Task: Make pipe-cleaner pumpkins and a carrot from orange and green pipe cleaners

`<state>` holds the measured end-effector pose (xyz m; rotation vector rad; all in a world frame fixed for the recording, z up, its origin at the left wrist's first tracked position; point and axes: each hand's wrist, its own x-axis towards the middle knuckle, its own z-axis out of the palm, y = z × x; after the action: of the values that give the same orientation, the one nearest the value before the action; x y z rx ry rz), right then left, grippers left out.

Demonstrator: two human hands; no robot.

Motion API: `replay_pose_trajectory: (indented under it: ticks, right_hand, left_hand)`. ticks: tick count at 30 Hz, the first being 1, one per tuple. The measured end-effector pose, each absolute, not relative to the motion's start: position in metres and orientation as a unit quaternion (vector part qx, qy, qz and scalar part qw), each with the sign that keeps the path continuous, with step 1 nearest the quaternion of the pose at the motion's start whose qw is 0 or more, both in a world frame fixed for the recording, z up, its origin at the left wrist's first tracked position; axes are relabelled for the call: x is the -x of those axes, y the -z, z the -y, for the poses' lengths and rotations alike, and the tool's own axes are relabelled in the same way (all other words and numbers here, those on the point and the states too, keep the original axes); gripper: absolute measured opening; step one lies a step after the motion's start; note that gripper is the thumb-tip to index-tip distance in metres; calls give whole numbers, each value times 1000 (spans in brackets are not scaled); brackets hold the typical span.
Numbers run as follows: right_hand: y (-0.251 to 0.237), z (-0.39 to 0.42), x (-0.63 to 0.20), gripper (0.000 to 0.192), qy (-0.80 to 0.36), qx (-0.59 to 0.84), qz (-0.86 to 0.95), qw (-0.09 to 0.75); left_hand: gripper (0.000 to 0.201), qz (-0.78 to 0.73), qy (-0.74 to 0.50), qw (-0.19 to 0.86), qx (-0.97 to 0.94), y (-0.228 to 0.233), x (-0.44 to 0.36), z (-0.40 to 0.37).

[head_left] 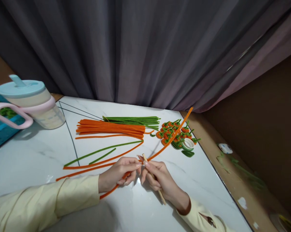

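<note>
Both hands meet over the front of the white table. My left hand is closed on orange pipe cleaners, whose strands run out up to the right and down to the left. In my right hand is a thin wooden stick, gripped at a slant, with its upper tip against the orange strand. Fingertips of the two hands nearly touch there. Beyond the left hand lie loose orange strands and two green pipe cleaners. How the strand sits around the stick is too small to tell.
Bundles of orange pipe cleaners and green pipe cleaners lie at the back. Right of them sit several small orange-and-green pieces and a white ring-shaped lid. A tumbler and blue basket stand left; a curtain hangs behind.
</note>
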<state>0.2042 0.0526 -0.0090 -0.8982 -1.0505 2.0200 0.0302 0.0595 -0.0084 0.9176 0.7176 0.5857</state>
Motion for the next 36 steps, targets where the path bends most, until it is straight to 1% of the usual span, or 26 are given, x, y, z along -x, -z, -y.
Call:
replay_pose_trajectory:
  ticks: [9,15,23,30,36]
  right_hand:
    - [13,-52,-205,26,-773,351,381,366]
    - [14,-54,-207,28,-783,331,370,376]
    - [15,-53,-207,28,-801,288,380,361]
    - [14,-54,-207,23,-792,302,379,371]
    - [14,-53,-207,25,-769,328,395,380]
  left_hand:
    - [30,-336,-279,804,-404,9,-30,-61]
    - [27,-324,-288,812,-390,12,-28,-60]
    - [28,-331,-290,810,-388,10,-29,-61]
    - [29,-332,-284,807,-396,11,-28,-63]
    - [32,-336,-271,808,-401,4,-30,-61]
